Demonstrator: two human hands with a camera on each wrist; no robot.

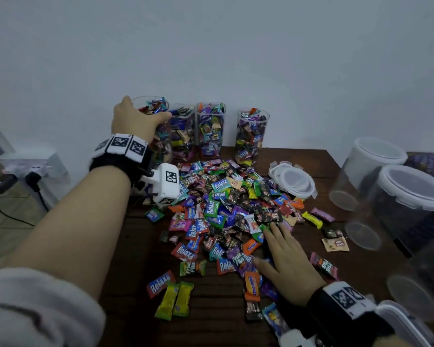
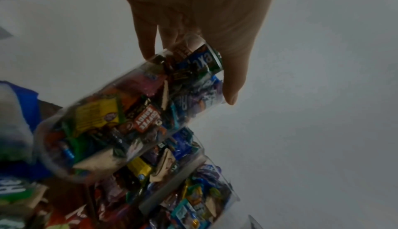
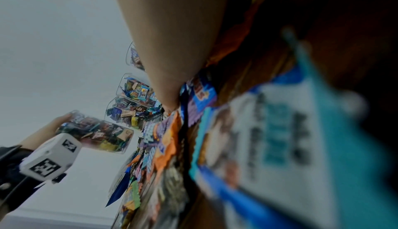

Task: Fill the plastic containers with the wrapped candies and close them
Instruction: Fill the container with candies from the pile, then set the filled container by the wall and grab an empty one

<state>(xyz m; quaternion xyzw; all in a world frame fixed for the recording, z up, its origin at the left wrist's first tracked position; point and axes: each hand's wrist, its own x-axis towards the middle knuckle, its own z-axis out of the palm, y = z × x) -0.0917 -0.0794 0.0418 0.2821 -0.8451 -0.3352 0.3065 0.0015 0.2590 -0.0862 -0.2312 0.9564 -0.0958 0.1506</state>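
Observation:
A heap of wrapped candies (image 1: 218,214) covers the middle of the dark wooden table (image 1: 211,321). Several clear containers packed with candy stand without lids at the back by the wall. My left hand (image 1: 135,118) grips the rim of the leftmost filled container (image 2: 120,113) from above; in the wrist views it hangs tilted, its base off the table. Beside it stand two square filled containers (image 1: 209,131) and a round one (image 1: 251,136). My right hand (image 1: 286,256) lies flat, fingers straight, on candies at the heap's near right side.
Loose clip lids (image 1: 293,179) are stacked right of the heap. Empty lidded containers (image 1: 406,196) crowd the table's right edge. A socket and cables (image 1: 33,176) sit on the floor at the left. Scattered candies lie near the front edge.

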